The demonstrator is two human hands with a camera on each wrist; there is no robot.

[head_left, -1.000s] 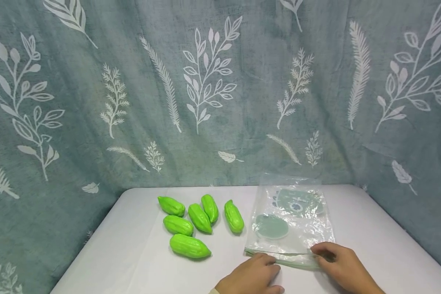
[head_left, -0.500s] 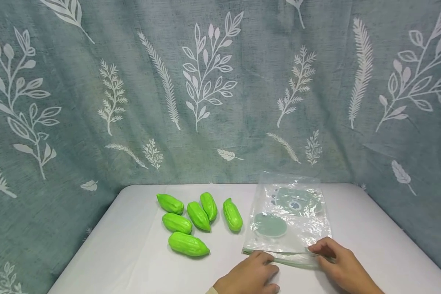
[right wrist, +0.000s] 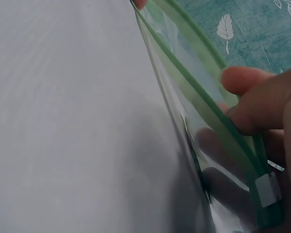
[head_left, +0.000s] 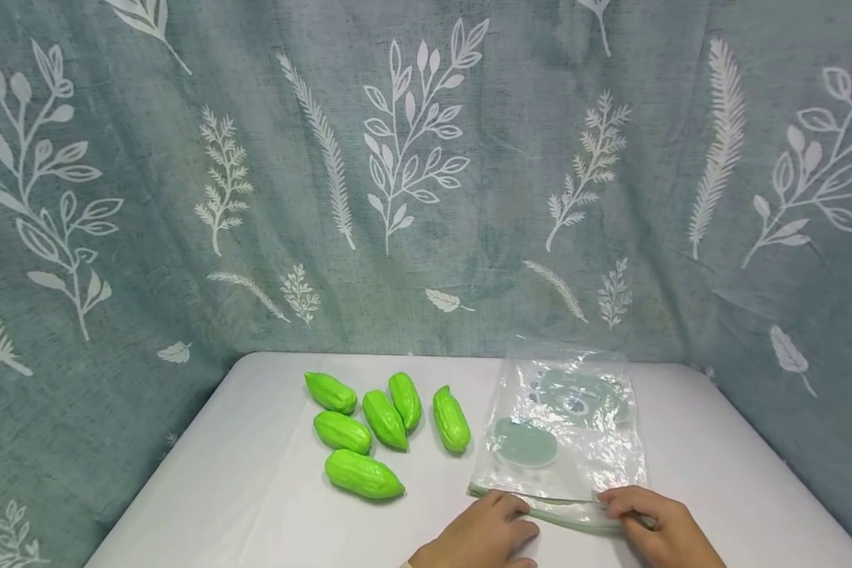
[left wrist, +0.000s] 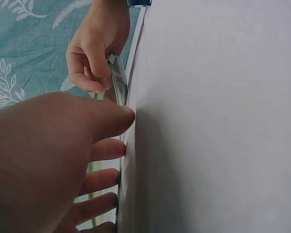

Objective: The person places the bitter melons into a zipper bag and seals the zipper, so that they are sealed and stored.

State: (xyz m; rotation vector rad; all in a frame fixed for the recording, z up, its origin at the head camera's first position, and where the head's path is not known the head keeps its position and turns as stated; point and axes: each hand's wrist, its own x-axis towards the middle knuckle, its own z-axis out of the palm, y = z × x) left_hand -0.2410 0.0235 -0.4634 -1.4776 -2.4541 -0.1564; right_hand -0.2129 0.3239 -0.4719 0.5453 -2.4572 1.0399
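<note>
Nearest me, the person's left hand (head_left: 477,530) reaches onto the near edge of a clear plastic bag (head_left: 564,473), its grip loose, fingers fairly straight and spread, touching the film. The right hand (head_left: 660,522) has a narrow grip, thumb and curled fingers pinching the bag's rim; darker fingers show through the film. Seen from the right wrist, that rim is two smooth green strips (right wrist: 194,85), parted along their length and converging by a small, boxy white slider (right wrist: 268,189).

The bag lies flat on the bench, crinkled and glossy, printed with rounded sage-green patches. To its left sit six vivid green ridged pods (head_left: 364,474), plump and mostly pointed at one end; one stands alone near the bag. The bench (head_left: 220,481) is matte white with rounded far corners. Behind hangs a creased grey-green cloth (head_left: 497,237) patterned with white leaves and fronds.
</note>
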